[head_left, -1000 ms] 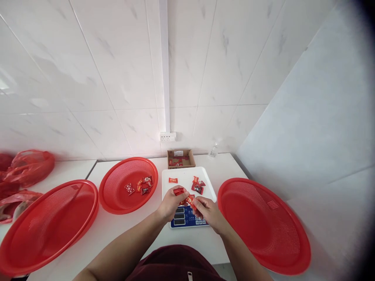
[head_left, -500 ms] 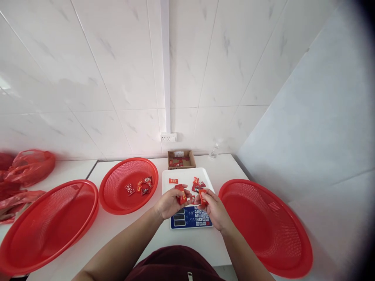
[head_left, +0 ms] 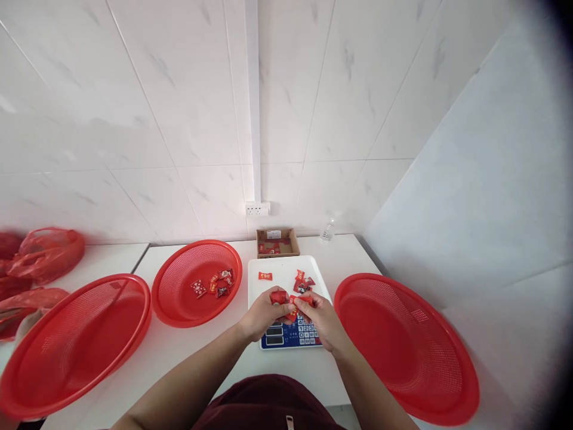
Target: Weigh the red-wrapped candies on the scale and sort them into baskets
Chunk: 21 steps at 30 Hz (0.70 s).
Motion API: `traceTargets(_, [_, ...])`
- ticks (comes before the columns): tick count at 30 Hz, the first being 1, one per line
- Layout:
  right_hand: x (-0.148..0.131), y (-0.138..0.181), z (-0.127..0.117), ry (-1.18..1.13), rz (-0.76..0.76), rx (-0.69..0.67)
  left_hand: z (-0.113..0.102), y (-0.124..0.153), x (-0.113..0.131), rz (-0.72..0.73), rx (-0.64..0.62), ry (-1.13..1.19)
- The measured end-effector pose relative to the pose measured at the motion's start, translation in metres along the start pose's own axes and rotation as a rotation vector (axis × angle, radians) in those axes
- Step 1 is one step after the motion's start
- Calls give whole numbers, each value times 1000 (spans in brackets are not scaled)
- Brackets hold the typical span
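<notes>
Above the front of the white weighing scale (head_left: pixel 290 266), my two hands meet. My left hand (head_left: pixel 263 312) is closed around red wrapped candies (head_left: pixel 278 297). Fingers of my right hand (head_left: pixel 323 316) pinch another red candy packet (head_left: pixel 305 300), brought up against those in the left. How many each hand holds I cannot tell. On the scale's pan lie a single red candy (head_left: pixel 265 276) at the left and a small pile of candies (head_left: pixel 302 283) just beyond my right hand. My wrists and fingers partly cover the blue keypad panel (head_left: pixel 293 339).
A red basket (head_left: pixel 179 310) with several candies stands left of the scale. Further red baskets stand at far left (head_left: pixel 138 286) and right (head_left: pixel 465 364). Behind the scale are a cardboard box (head_left: pixel 295 245) with red packets and a clear bottle (head_left: pixel 327 230). Red plastic bags (head_left: pixel 54 254) lie far left.
My hands have come together from slightly apart, bringing the right hand's candy against those in the left. The candies on the pan and in the basket look the same.
</notes>
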State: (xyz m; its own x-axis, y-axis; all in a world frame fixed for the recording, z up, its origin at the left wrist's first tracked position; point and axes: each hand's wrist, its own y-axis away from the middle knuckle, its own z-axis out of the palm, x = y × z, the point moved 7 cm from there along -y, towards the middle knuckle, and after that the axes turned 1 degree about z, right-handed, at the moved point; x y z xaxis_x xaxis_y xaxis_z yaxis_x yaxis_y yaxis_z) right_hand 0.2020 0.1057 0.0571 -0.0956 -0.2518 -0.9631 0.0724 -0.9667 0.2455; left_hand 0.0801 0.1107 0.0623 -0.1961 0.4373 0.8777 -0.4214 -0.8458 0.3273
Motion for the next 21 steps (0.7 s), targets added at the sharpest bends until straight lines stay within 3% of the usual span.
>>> traceTargets(5, [1,-3,-7,-15,-59,87,3,2,-3,-23,-30,-145])
traceTargets(10, [0,-3,-2,-76,-7,13,5,3,2,23,-49,-192])
traceTargets(16, [-1,-2,0,139,-14,-81,8,5,1,-44,-132,-232])
traceTargets(21, [-2,-3,-5,213,-76,-12,9,5,-1,-54,-103,-145])
